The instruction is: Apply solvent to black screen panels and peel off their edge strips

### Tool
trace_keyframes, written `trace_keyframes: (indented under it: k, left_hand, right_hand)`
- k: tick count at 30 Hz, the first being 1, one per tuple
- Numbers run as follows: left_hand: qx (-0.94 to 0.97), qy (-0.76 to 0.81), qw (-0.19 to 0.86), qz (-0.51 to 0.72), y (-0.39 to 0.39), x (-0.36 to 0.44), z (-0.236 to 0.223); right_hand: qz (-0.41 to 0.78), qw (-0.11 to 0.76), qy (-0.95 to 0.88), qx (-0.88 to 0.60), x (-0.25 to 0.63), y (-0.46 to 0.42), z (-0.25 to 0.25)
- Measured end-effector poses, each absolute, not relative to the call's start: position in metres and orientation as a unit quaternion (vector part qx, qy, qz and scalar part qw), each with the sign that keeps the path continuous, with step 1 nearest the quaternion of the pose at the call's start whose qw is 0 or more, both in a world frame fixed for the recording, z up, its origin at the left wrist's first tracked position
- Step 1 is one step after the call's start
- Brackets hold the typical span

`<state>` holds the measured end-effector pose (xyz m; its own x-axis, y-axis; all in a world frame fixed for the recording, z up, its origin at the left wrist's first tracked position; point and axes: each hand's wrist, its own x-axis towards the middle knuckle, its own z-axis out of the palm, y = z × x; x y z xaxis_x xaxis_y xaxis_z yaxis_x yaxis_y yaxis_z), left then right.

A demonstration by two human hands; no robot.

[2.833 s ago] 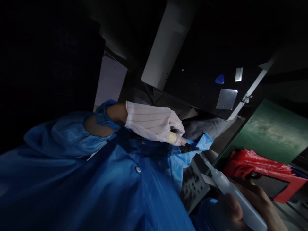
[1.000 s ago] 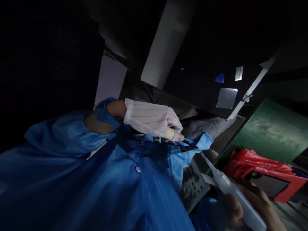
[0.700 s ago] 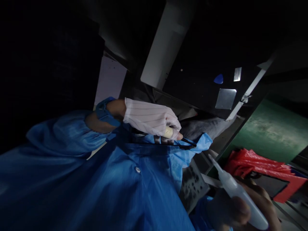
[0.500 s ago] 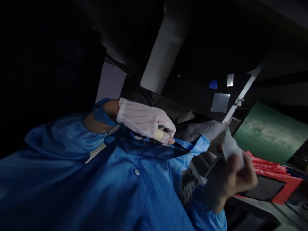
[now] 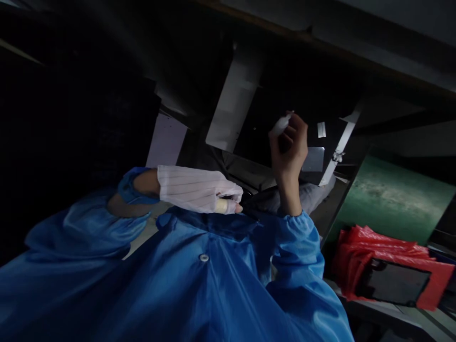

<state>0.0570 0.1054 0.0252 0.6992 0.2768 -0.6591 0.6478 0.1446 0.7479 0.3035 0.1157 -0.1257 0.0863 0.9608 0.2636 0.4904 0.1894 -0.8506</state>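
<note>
My left hand [image 5: 201,190] wears a white striped glove with the thumb tip bare and a yellowish wrap around the thumb. Its fingers curl toward the thumb, low in front of the blue smock [image 5: 213,285]; whatever they may hold is hidden. Bare and raised over the dark work surface, my right hand [image 5: 292,147] grips a small whitish squeeze bottle [image 5: 281,125] with a narrow tip. Just right of that hand lie a square grey plate [image 5: 314,159] and a small shiny strip [image 5: 321,129]. A tiny round part [image 5: 254,128] lies to its left.
At the right, red plastic bags [image 5: 377,242] lie with a dark flat panel [image 5: 395,282] on them, in front of a green board [image 5: 402,194]. A pale bar [image 5: 342,145] edges the dark surface. Overhead runs a dark beam [image 5: 338,38].
My right hand has swung up and left with the bottle, from beside the red bags to over the dark surface. The blue triangular piece there is now out of sight. My left hand stays curled.
</note>
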Motion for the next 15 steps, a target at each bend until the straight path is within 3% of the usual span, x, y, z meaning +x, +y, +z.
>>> trace_keyframes:
  k: [4, 9, 15]
  left_hand:
    - [0.638, 0.337, 0.67, -0.173, 0.11, 0.066, 0.026]
    - [0.609, 0.347, 0.689, -0.182, 0.113, 0.07, 0.024]
    - [0.636, 0.338, 0.674, -0.164, 0.109, 0.068, 0.014]
  right_hand:
    - [0.22, 0.457, -0.638, -0.579, 0.312, 0.105, -0.126]
    - [0.094, 0.356, -0.57, -0.734, 0.359, 0.069, -0.111]
    - [0.141, 0.294, -0.526, -0.785, 0.401, 0.054, -0.116]
